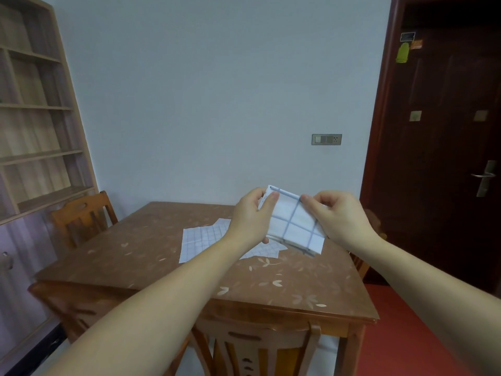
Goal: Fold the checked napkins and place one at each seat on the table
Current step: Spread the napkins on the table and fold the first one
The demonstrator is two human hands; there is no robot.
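Holding folded napkin (pixel 294 222), long axis down-right

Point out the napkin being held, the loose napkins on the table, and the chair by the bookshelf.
Held napkin (pixel 295 226): head view, middle of its checked face.
Loose napkins (pixel 202 238): head view, the flat left part.
Chair (pixel 95 210): head view, its backrest.

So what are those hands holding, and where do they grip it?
A folded checked napkin, above the table. The left hand pinches its upper left corner; the right hand pinches its upper right edge.
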